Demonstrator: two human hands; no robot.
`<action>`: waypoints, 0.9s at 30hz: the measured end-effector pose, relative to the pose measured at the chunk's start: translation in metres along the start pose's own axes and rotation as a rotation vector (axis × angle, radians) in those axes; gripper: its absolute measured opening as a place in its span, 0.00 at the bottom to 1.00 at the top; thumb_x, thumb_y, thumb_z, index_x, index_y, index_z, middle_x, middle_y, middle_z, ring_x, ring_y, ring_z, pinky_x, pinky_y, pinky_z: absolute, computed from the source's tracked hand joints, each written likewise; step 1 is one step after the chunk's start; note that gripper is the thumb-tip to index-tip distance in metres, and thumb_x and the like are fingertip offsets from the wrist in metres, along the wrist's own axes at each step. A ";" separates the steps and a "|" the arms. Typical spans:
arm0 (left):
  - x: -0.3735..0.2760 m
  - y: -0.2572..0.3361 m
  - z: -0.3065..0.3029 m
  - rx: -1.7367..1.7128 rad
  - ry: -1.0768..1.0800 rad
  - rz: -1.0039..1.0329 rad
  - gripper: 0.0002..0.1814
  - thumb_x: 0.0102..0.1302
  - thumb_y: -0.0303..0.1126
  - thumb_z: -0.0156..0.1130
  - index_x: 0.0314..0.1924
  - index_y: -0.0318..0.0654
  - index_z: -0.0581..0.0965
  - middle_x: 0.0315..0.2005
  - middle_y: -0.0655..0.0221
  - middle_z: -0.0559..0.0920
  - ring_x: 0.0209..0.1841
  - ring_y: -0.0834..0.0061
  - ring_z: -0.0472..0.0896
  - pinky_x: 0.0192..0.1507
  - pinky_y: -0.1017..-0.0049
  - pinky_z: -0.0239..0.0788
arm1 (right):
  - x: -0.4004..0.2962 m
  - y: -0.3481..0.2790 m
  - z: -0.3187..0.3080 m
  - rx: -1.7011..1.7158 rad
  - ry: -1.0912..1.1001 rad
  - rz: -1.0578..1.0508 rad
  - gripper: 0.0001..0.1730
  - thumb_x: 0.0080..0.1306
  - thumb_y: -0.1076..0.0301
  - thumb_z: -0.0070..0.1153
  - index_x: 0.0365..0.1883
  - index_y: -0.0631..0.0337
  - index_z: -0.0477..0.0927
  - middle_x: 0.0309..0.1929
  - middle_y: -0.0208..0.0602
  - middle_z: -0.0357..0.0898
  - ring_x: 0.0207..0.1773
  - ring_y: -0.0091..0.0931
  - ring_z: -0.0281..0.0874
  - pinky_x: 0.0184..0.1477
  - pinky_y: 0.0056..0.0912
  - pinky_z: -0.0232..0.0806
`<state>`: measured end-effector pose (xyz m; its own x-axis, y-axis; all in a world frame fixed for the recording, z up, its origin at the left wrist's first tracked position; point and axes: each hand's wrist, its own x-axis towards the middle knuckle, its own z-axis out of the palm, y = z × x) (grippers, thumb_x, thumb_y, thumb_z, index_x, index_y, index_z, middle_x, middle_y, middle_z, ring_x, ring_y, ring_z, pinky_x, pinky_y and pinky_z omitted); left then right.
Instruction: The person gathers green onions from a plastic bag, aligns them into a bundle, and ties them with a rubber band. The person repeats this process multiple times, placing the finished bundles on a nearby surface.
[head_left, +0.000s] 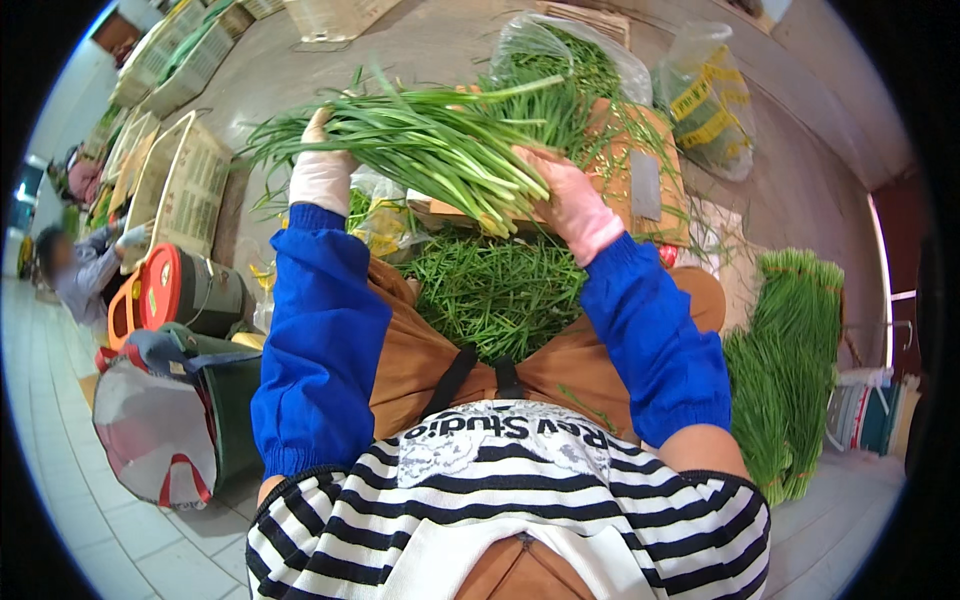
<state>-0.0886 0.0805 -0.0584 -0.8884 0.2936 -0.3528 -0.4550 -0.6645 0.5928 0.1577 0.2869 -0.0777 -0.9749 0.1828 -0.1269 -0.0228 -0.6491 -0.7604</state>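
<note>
A loose bunch of Chinese chives (427, 142) stretches between my two gloved hands, pale stem ends to the right and green leaf tips to the left. My left hand (322, 166), in a whitish glove, holds the leafy side, its thumb on top. Around the stem ends my right hand (566, 191) is closed, in a pinkish glove. Beyond the bunch, more chives (551, 112) lie on a brown board (609, 202). A flat grey metal blade (645, 186) rests on that board, near my right hand. Below, between my knees, is a heap of loose green leaves (499, 289).
Tied chive bundles (795, 360) are stacked at my right. A plastic bag of greens (570, 56) and another bag (705, 105) stand beyond the board. Leftward are a red-lidded bucket (161, 289), a shopping bag (154, 427), a plastic crate (180, 187) and a seated person (82, 270).
</note>
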 end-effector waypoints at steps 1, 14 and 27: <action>-0.001 0.006 -0.001 -0.037 0.021 -0.023 0.19 0.66 0.42 0.48 0.44 0.36 0.79 0.42 0.59 0.83 0.44 0.56 0.79 0.53 0.53 0.70 | -0.011 -0.006 0.013 -0.116 0.053 0.018 0.19 0.71 0.60 0.52 0.54 0.62 0.75 0.50 0.33 0.80 0.49 0.24 0.78 0.51 0.29 0.73; 0.015 0.032 -0.013 -0.077 -0.029 0.215 0.16 0.69 0.42 0.54 0.45 0.37 0.74 0.43 0.61 0.81 0.45 0.59 0.79 0.52 0.55 0.71 | -0.047 -0.013 -0.012 -1.406 0.011 -0.481 0.24 0.58 0.58 0.66 0.52 0.56 0.80 0.44 0.38 0.82 0.46 0.34 0.81 0.48 0.35 0.73; 0.025 0.041 -0.004 -0.264 0.133 -0.028 0.14 0.69 0.42 0.49 0.40 0.40 0.76 0.38 0.62 0.83 0.39 0.55 0.80 0.49 0.49 0.71 | -0.010 -0.022 0.060 -0.448 -0.347 -0.269 0.16 0.75 0.59 0.45 0.42 0.65 0.73 0.24 0.24 0.70 0.23 0.14 0.61 0.30 0.17 0.56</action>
<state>-0.1295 0.0575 -0.0461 -0.8521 0.2331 -0.4685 -0.4321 -0.8184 0.3787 0.1542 0.2554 -0.0213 -0.9648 -0.0031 0.2631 -0.2555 -0.2271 -0.9397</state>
